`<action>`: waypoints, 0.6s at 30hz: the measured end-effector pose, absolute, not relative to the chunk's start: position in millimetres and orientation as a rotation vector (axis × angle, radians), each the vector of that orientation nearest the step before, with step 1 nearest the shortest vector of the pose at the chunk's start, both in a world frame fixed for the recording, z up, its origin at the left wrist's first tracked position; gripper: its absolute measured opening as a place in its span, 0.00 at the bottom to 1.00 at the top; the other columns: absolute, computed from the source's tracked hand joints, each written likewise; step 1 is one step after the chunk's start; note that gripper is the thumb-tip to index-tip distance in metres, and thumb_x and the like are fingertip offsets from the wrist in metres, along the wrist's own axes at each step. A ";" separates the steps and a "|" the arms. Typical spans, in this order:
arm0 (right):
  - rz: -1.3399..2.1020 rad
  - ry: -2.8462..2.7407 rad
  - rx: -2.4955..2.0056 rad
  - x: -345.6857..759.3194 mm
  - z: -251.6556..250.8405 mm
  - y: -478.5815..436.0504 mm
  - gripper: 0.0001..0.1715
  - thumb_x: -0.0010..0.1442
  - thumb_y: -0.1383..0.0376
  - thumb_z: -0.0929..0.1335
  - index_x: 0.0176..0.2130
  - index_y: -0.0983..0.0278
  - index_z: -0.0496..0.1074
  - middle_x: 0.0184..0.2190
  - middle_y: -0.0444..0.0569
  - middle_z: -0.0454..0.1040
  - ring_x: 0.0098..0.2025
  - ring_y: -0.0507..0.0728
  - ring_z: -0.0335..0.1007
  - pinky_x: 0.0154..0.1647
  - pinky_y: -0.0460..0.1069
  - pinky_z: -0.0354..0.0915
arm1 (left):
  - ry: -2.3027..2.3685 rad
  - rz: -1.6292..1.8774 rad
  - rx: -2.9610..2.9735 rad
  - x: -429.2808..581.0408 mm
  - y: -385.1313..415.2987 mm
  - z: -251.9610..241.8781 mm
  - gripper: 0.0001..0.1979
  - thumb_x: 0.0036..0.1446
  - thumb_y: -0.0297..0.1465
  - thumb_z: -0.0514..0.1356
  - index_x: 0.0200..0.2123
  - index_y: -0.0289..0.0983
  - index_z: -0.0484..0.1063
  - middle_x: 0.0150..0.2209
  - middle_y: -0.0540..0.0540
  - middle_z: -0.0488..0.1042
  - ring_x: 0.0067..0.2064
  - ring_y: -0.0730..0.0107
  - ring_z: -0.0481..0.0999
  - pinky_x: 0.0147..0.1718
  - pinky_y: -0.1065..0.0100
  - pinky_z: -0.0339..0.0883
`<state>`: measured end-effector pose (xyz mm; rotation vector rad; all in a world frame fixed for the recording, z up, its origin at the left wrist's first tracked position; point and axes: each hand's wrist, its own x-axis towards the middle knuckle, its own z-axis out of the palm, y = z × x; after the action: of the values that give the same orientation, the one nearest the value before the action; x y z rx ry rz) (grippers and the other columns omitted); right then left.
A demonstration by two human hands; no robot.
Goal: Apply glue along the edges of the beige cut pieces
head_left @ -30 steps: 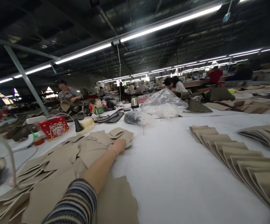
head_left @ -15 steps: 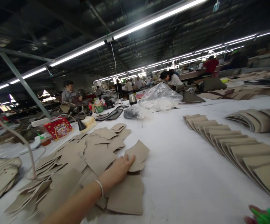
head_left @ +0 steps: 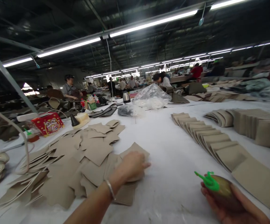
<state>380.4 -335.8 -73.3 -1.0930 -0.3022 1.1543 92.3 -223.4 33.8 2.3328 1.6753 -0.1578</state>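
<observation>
My left hand (head_left: pixel 132 165) lay on the near right edge of the loose pile of tan cut pieces (head_left: pixel 88 152). Its fingers were curled down over one tan cut piece (head_left: pixel 136 147) that stuck out past the knuckles onto the white table (head_left: pixel 169 146). I could not tell whether the fingers actually pinched that piece or only pressed on it.

My right hand (head_left: pixel 230 207) was low at the right, palm up and closed around a small brownish bottle (head_left: pixel 223 186). The bottle's green nozzle (head_left: pixel 208 180) pointed left towards the other hand. The two hands were well apart.

Just beyond the bottle ran an overlapped row of tan pieces (head_left: pixel 202 135), and further right stood upright stacks of tan pieces (head_left: pixel 256 124). At the far side of the pile sat a red box (head_left: pixel 47 123). A clear plastic bag (head_left: pixel 152 95) and a kettle (head_left: pixel 126 97) were further back.
</observation>
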 end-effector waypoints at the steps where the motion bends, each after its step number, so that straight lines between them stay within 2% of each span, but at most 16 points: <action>1: 1.207 -0.123 -1.064 377.0 -63.4 -337.6 0.12 0.54 0.53 0.70 0.36 0.53 0.79 0.48 0.50 0.78 0.45 0.66 0.77 0.45 0.58 0.73 | 1.787 -0.104 2.307 104.7 -217.3 27.7 0.28 0.58 0.50 0.54 0.53 0.36 0.70 0.52 0.35 0.72 0.55 0.46 0.69 0.52 0.53 0.62; 3: 1.260 0.092 -1.001 371.4 -45.4 -342.3 0.12 0.53 0.57 0.70 0.38 0.55 0.79 0.52 0.49 0.75 0.41 0.62 0.78 0.41 0.53 0.74 | 1.892 -0.076 2.281 122.5 -206.6 14.1 0.35 0.57 0.50 0.56 0.59 0.29 0.62 0.57 0.26 0.65 0.59 0.36 0.62 0.53 0.44 0.58; 5: 1.260 0.180 -0.983 368.3 -32.8 -347.9 0.13 0.52 0.60 0.70 0.39 0.56 0.79 0.53 0.48 0.74 0.37 0.60 0.79 0.36 0.51 0.75 | 1.872 -0.086 2.289 130.8 -204.3 2.8 0.32 0.57 0.47 0.57 0.57 0.29 0.64 0.57 0.25 0.64 0.59 0.34 0.60 0.53 0.42 0.57; 7: 1.240 0.200 -0.984 368.5 -27.2 -353.5 0.14 0.49 0.61 0.70 0.38 0.57 0.79 0.53 0.49 0.74 0.36 0.61 0.79 0.33 0.51 0.76 | 1.763 -0.102 2.339 131.8 -216.0 -3.2 0.28 0.55 0.44 0.58 0.54 0.33 0.68 0.56 0.31 0.66 0.59 0.40 0.61 0.54 0.46 0.58; 10: 1.202 0.149 -1.006 372.8 -28.1 -361.0 0.17 0.43 0.60 0.73 0.36 0.57 0.80 0.53 0.51 0.74 0.36 0.63 0.78 0.32 0.52 0.76 | 1.415 -0.098 2.435 125.3 -256.3 -3.8 0.26 0.50 0.41 0.62 0.53 0.40 0.69 0.57 0.40 0.65 0.59 0.50 0.61 0.57 0.55 0.58; 13: 1.173 0.011 -1.041 376.6 -31.6 -368.1 0.23 0.36 0.59 0.77 0.36 0.58 0.80 0.52 0.53 0.74 0.39 0.66 0.77 0.32 0.54 0.77 | 1.067 -0.001 2.435 114.3 -300.7 -3.4 0.20 0.51 0.32 0.59 0.49 0.44 0.70 0.58 0.46 0.65 0.59 0.56 0.61 0.59 0.58 0.56; 15: 1.166 -0.136 -1.060 376.9 -32.7 -372.9 0.27 0.33 0.58 0.80 0.37 0.58 0.80 0.51 0.54 0.75 0.42 0.68 0.76 0.34 0.56 0.77 | 1.071 0.060 2.359 108.3 -320.7 -6.8 0.15 0.52 0.28 0.55 0.44 0.44 0.72 0.54 0.48 0.68 0.56 0.60 0.64 0.58 0.61 0.57; 18: 1.146 -0.353 -1.096 374.6 -34.3 -379.1 0.30 0.33 0.56 0.81 0.39 0.60 0.80 0.46 0.57 0.77 0.44 0.72 0.75 0.35 0.57 0.77 | 1.368 0.126 2.221 107.4 -335.5 -15.4 0.13 0.54 0.33 0.56 0.44 0.41 0.71 0.51 0.45 0.69 0.54 0.60 0.65 0.55 0.63 0.60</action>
<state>374.6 -379.1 -34.3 -1.0957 -0.3526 1.1456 107.4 -335.5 -15.4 2.2209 1.3684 0.1260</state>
